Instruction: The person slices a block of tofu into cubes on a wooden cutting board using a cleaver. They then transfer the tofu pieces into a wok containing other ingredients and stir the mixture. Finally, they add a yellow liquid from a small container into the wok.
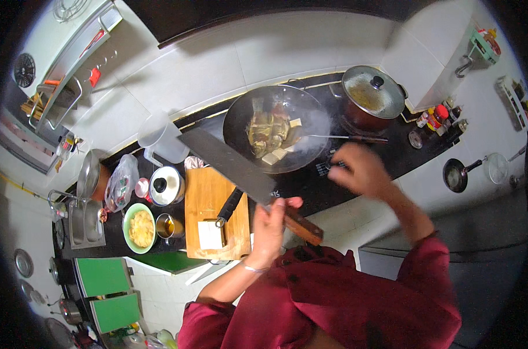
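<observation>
My left hand [269,229] grips a cleaver [231,168] near where its blade meets the wooden handle; the wide blade points up and left, over the edge of the wok [235,131]. My right hand [359,170], blurred, hangs over the cooktop's right front with its fingers bent, and nothing shows in it. Fish pieces [266,131] and tofu slices [274,156] lie in the steaming wok, where a metal spatula [340,137] rests with its handle over the right rim. On the wooden cutting board [196,187] sits a block of white tofu [210,235]. A black handle [230,207] lies above it, partly covered by the blade.
A lidded pot [373,98] stands behind right, near seasoning bottles [436,118]. Left of the board are a lidded white pot [165,192], a green bowl of sliced food [140,231], a metal cup [169,227] and a plastic pitcher [161,135]. The sink [87,222] is far left.
</observation>
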The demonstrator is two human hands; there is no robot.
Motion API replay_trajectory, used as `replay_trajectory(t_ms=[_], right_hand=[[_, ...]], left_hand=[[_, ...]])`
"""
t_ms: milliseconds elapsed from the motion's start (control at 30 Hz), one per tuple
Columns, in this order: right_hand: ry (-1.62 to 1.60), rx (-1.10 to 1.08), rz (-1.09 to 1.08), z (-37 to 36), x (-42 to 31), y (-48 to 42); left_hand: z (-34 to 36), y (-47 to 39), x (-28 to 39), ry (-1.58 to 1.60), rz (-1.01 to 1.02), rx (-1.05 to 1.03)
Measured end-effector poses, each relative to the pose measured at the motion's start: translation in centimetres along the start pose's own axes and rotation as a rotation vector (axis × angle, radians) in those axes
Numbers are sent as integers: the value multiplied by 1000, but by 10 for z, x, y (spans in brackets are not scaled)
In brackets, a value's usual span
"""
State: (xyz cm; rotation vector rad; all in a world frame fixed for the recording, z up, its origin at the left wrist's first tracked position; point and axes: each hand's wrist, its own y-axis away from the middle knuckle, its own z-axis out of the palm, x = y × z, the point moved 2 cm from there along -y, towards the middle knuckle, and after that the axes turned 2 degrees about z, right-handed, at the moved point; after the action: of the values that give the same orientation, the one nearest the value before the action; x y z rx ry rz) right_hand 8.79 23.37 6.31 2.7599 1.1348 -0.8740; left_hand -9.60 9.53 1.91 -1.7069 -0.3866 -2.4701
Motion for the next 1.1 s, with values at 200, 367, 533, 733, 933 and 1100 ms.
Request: replay_trajectory(t_ms=[200, 367, 533, 733, 933, 1100], right_hand=[[819, -281, 275, 20, 171, -32], [633, -340, 250, -26, 135, -26], [380, -241, 235, -57, 117, -8], [804, -223, 215, -88, 92, -12], [751, -70, 110, -90, 157, 14], [541, 14, 132, -59, 229, 52]], left_hand=[[-54, 24, 29, -84, 150, 122], [-95, 50, 41, -184, 273, 285], [-110, 52, 45, -262, 244, 328], [-104, 51, 41, -194, 209, 247], [-94, 52, 37, -202, 125, 218], [-80, 51, 35, -211, 177, 237]])
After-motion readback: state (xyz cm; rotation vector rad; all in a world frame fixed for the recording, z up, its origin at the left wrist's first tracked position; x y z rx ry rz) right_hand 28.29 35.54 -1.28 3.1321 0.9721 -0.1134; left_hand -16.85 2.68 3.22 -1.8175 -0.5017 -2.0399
